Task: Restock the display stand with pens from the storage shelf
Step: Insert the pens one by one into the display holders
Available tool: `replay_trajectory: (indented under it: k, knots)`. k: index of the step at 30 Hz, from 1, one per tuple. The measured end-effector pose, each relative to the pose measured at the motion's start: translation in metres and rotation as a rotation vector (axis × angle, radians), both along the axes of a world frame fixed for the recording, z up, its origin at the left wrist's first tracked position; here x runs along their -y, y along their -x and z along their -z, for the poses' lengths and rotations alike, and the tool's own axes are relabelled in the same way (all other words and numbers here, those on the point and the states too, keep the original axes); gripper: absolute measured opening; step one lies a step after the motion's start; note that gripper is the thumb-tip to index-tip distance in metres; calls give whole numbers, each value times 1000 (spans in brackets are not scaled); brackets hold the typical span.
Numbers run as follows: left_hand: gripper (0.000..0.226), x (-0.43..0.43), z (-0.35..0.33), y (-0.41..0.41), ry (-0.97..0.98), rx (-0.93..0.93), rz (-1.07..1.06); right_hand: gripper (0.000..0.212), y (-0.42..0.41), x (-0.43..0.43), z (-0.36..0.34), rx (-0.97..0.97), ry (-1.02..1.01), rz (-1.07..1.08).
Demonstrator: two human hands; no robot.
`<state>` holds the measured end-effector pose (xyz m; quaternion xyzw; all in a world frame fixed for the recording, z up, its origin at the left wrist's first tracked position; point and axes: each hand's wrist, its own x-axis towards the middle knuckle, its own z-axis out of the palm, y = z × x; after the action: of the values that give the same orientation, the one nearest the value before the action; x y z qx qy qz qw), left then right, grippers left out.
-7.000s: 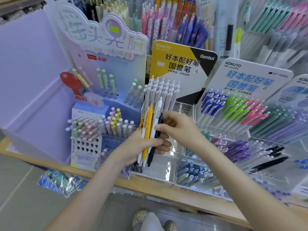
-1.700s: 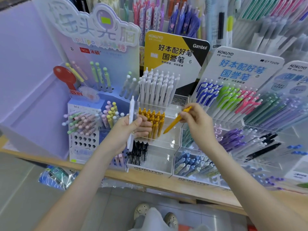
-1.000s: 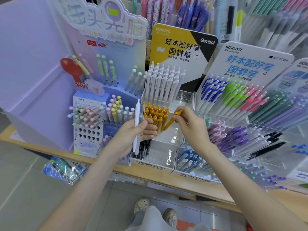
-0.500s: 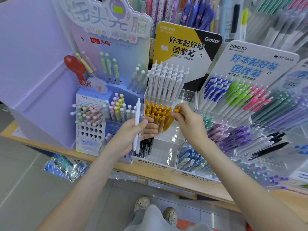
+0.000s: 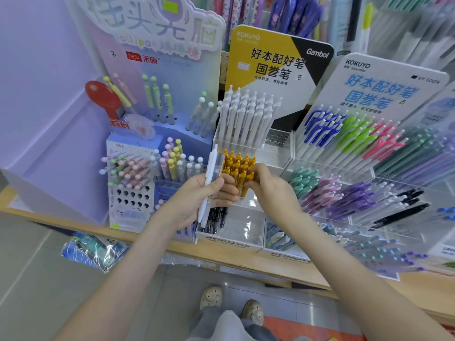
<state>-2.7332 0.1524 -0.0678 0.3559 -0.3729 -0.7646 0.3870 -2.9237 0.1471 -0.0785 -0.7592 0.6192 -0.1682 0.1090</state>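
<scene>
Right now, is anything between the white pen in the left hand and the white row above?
Nothing visible blocks a straight lift: the white pen in the left hand points up at the white row. The yellow pens and right hand sit just to its right, one tier lower.

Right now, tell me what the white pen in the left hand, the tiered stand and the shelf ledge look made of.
White pen: likely matte opaque plastic; even colour, no glare.
Tiered stand: clear glossy acrylic or similar; see-through walls with bright reflections.
Shelf ledge: wood or wood-look laminate with a satin finish; tan with faint grain, and I cannot tell which.
</scene>
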Motion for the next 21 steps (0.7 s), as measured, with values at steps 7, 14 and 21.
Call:
replay_trajectory:
  k: [7, 14, 21]
  knots:
    - [22, -11, -19, 48, 132, 41, 269, 29, 26, -30, -66, 671, -156, -17]
    - [25, -43, -44, 159, 205, 32, 424, 12, 136, -86, -97, 1082, -108, 131]
    - [16, -84, -55, 323, 248, 119, 241, 6, 330, -193, -130, 1092, 321, 367]
